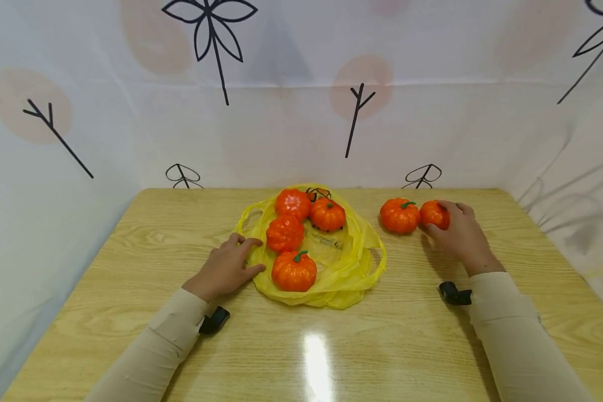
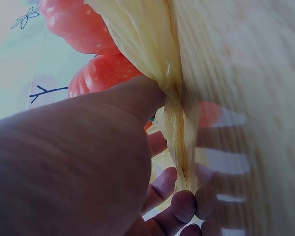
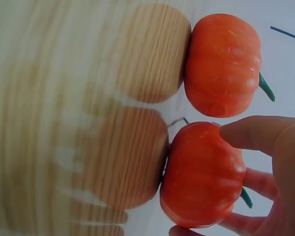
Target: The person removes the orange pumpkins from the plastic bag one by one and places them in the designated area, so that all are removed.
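My right hand (image 1: 459,231) grips a small orange toy pumpkin (image 3: 202,174) on the table, thumb on its near side and fingers round the far side. Its green stem shows between the fingers in the right wrist view. Just left of it sits another toy pumpkin (image 1: 400,216) with a green stem. My left hand (image 1: 226,267) rests at the left edge of a yellow plastic bag (image 1: 331,268), thumb and fingers apart, touching its folded rim (image 2: 174,105). Several toy pumpkins lie on the spread bag, the nearest pumpkin (image 1: 293,272) with its stem up.
A wooden table (image 1: 382,340) bears everything. Behind it hangs a pale cloth (image 1: 291,134) with plant drawings. The bag's loop handle (image 1: 379,262) lies out to the right, between the bag and the right arm. Each wrist wears a black strap mount (image 1: 454,294).
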{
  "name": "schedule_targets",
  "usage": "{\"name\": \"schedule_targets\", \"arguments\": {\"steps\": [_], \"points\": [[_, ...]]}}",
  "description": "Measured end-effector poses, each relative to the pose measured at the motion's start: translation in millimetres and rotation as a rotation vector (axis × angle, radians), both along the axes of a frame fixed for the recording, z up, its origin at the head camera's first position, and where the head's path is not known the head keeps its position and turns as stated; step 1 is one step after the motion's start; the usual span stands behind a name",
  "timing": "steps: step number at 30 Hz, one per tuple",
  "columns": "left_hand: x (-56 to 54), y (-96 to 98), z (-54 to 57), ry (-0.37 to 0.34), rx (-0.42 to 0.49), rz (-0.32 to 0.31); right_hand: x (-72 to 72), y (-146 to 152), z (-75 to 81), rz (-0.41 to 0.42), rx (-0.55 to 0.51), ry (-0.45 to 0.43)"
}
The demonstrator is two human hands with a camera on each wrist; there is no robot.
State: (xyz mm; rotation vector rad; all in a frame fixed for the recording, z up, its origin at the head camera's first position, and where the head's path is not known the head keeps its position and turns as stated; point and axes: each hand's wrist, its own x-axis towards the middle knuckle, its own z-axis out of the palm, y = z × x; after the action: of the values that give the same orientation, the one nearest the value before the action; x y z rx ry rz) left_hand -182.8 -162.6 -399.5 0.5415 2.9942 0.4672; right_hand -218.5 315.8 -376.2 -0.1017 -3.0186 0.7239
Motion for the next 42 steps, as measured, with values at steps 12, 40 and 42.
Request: {"name": "schedule_targets", "arguments": {"steps": [12,40,42], "points": [[0.6,-0.8,-2.7,0.016,0.002,-0.004,1.6,-13.9,1.7,-0.044,-0.063,0.119],[0.2,0.6,-2.8,0.02,-0.001,-0.003,25.0,-94.6,1.9,0.177,-0.112,0.475],[0.1,0.9,-3.3,0.017,0.002,-0.001,27.6,-99.0,2.1,0.191,-0.11,0.465]]}}
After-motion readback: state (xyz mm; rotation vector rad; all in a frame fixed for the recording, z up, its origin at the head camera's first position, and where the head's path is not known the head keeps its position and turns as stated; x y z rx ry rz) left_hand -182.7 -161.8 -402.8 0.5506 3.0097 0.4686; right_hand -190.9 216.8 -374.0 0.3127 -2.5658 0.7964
